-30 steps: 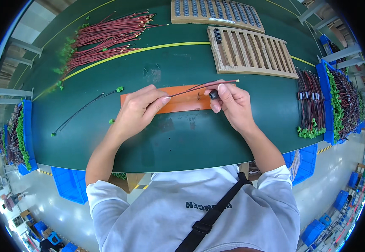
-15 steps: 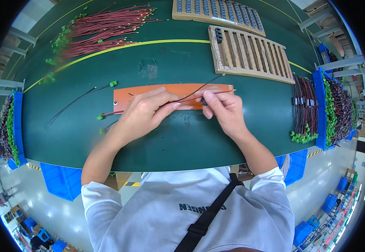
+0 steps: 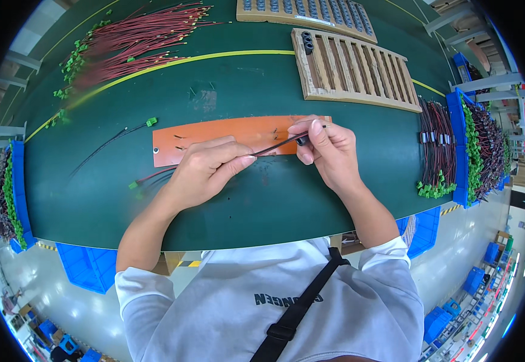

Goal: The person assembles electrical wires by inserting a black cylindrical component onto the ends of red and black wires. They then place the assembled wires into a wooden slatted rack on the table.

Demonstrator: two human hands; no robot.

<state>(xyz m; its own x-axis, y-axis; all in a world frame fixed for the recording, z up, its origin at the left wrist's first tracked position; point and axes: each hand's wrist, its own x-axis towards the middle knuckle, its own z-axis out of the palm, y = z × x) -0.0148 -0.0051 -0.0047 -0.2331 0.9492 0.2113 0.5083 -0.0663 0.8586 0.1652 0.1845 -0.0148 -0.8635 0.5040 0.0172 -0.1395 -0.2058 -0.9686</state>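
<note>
A pair of thin wires (image 3: 273,147), one dark and one reddish, runs from my left hand to my right above the orange board (image 3: 167,140). My left hand (image 3: 205,168) is closed in a pinch on them. A red wire trails out on its left side to a green connector (image 3: 133,184). My right hand (image 3: 330,149) pinches the wires near their tips, between thumb and forefinger. A small black ring-like piece (image 3: 302,140) also sits in its fingers; I cannot tell whether the wires pass through it. On the left lies another dark cable (image 3: 108,143) with a green connector (image 3: 152,122).
Bundled red wires (image 3: 142,36) lie at the far left. A slotted cardboard tray (image 3: 359,72) holds a few black rings in one corner; behind it stands a tray (image 3: 311,12) of grey parts. Wire bundles (image 3: 436,148) and a blue bin (image 3: 458,145) are at right, another blue bin (image 3: 20,187) at left.
The black and red wires, crossed and apart before, now run close together between my hands. My right hand has turned and pinches nearer their tips. The whole view has shifted slightly.
</note>
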